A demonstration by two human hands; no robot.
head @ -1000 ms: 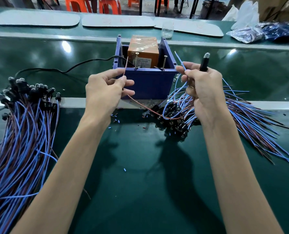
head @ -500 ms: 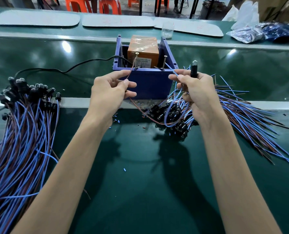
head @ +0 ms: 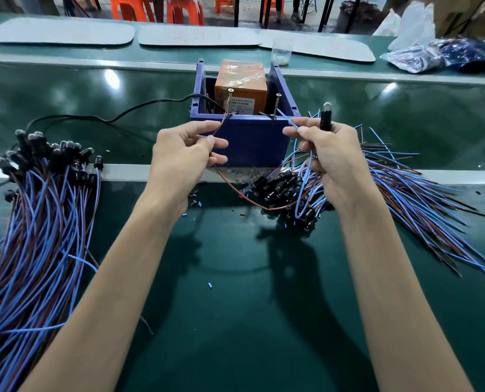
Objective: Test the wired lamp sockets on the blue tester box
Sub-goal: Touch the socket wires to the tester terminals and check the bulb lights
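Tester box: the blue tester box (head: pixel 250 142) stands at 12 o'clock on the green tabletop (head: pixel 235 306), just beyond your hands. An orange block (head: pixel 241 83) sits inside it.
Contacts: a left screw (head: pixel 230 103) and a right screw (head: pixel 277 104) stand upright at the box's near rim.
Left hand: your left hand (head: pixel 184 162), at 10 o'clock, pinches the brown wire (head: pixel 264 207) between thumb and forefinger, the other fingers loosely curled. The wire's end rises to the foot of the left screw; contact is too small to tell.
Right hand: your right hand (head: pixel 329 159), at 2 o'clock, grips one lamp socket (head: pixel 325 120) upright, bulb on top, and pinches its blue wire (head: pixel 289 122), whose tip points at the right screw.
Slack: the brown wire sags in a loop between your hands.
Left bundle (head: pixel 37 210): wired sockets lie fanned at 9 o'clock, black heads away from you.
Right heap (head: pixel 405 199): more wired sockets lie at 3 o'clock, heads piled beneath your right hand.
Power lead: a black cable (head: pixel 122 116) runs from 10 o'clock into the box.
Far side: a clear cup (head: pixel 281 52) stands at 12 o'clock behind the box.
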